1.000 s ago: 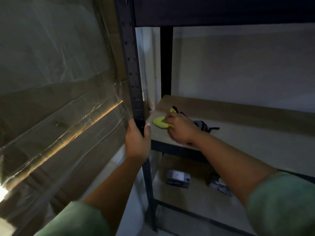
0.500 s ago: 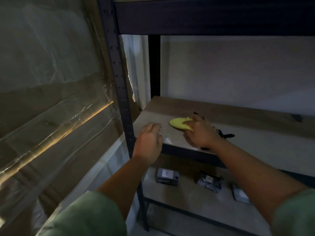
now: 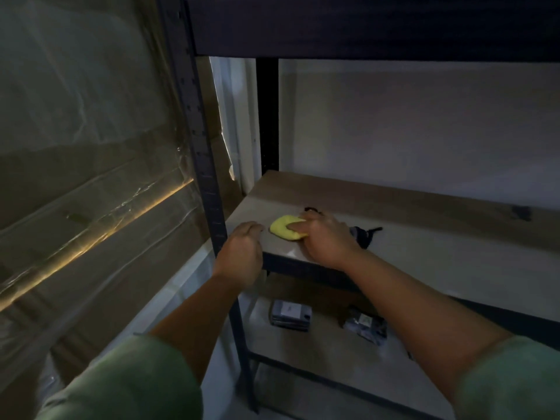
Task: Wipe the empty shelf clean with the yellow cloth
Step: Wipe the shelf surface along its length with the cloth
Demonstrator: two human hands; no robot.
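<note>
Dim light. Right hand [image 3: 325,237] presses the yellow cloth [image 3: 285,228] onto the shelf [image 3: 424,253], fingers curled over the cloth's right edge, gripping it. Cloth sits near the shelf's front left corner, bunched into a small pad. Left hand [image 3: 241,256] at nine o'clock of the cloth, just beside it, fingers loosely curled over the shelf's front corner next to the dark upright post [image 3: 201,153]; cannot tell whether it grips the edge or only rests there. A dark strapped object [image 3: 365,234] lies at three o'clock of the right hand, partly hidden behind it. Lower shelf [image 3: 333,356] holds two small packets [image 3: 291,315] at six o'clock. Plastic-wrapped cardboard [image 3: 85,177] at far left. Green sleeves [image 3: 127,386] on both arms.
</note>
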